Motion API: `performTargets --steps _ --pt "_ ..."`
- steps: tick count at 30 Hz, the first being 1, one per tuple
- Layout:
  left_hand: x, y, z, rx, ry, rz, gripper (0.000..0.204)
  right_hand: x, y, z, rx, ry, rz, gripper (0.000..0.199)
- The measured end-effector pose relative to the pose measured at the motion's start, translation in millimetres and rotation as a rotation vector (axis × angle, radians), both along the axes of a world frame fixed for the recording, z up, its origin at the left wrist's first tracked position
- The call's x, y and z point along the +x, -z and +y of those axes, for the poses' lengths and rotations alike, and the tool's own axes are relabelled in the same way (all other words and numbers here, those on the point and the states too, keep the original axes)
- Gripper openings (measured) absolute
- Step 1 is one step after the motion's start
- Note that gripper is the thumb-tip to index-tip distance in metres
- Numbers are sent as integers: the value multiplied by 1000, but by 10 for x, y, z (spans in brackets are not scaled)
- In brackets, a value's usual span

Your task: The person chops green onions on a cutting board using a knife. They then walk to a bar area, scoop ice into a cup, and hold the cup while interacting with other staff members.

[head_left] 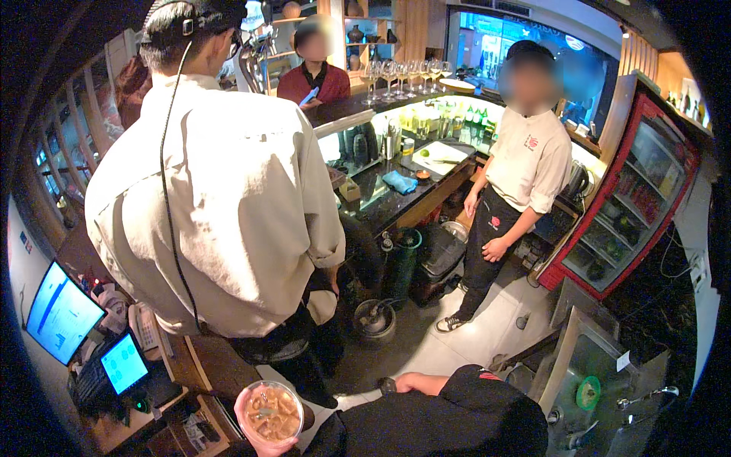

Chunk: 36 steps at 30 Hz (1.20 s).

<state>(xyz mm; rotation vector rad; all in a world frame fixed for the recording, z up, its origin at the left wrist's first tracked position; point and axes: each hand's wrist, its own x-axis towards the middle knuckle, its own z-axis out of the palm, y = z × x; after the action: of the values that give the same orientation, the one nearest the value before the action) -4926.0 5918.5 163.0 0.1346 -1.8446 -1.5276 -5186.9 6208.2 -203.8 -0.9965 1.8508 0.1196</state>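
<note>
My left hand is closed around a clear plastic cup at the lower left of centre. Inside the cup is a light-brown iced drink with large ice pieces, and no lid shows on it. A bare forearm with a dark wristwatch comes out of a black sleeve at the bottom middle. It appears to be my right arm; its hand and fingers are hidden. Close in front, a co-worker in a cream shirt and dark cap has their back to me.
To the left stand a bright monitor, a smaller screen and a desk phone. Another cream-shirted co-worker is by a red-framed fridge. A steel sink is lower right. Ahead, the black counter bears a blue cloth.
</note>
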Motion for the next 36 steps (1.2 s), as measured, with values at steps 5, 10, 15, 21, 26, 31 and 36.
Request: performTargets --steps 5,10,15,21,26,31,36 --pt "97 -21 63 1 181 20 83 -6 -308 -377 -149 94 78 31" --pt "234 37 5 72 -73 -54 132 107 -668 -928 -291 59 -110 43" --pt "272 173 -26 60 -98 -112 131 -26 -2250 -1280 -743 476 -537 36" --pt "52 371 6 11 -73 -119 126 233 -4259 -1469 -1403 12 -324 39" --pt "6 524 -24 133 -61 -183 128 563 -4684 -1917 -1610 -471 -210 38" --pt "-19 535 -41 124 -138 -160 126 484 -4827 -2118 -1688 -532 -513 15" --pt "-58 474 49 21 -287 -37 126 407 -4894 -2182 -1640 -522 -412 19"
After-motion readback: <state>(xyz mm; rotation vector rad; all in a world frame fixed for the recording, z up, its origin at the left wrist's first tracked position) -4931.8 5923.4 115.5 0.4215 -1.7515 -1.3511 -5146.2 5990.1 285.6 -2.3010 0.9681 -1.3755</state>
